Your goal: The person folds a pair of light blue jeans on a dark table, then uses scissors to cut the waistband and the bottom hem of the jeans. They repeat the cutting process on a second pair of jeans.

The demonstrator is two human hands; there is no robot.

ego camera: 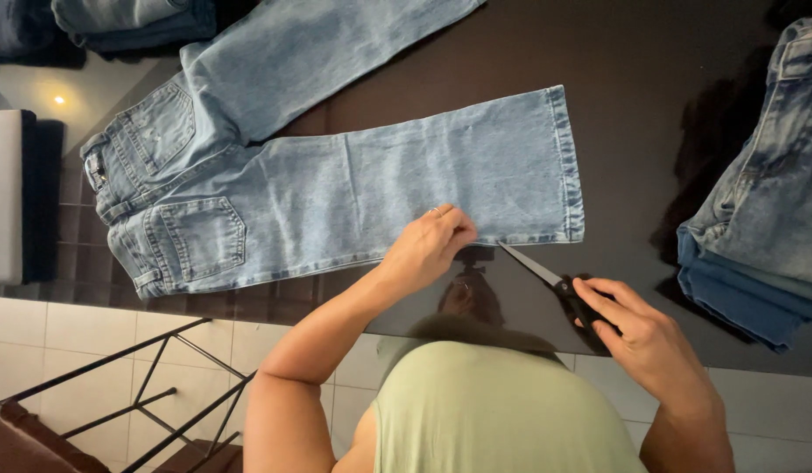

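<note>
A pair of light blue jeans (336, 184) lies spread flat, back pockets up, on a glossy black table (651, 96). My left hand (428, 245) pinches the lower edge of the near leg, close to the hem. My right hand (642, 328) holds black-handled scissors (555, 278). Their blades point up-left, the tip touching the leg's edge just right of my left fingers.
A stack of folded jeans (765, 210) sits at the table's right edge. More folded denim (126, 22) lies at the top left. A black metal frame (152, 403) stands on the tiled floor at the lower left.
</note>
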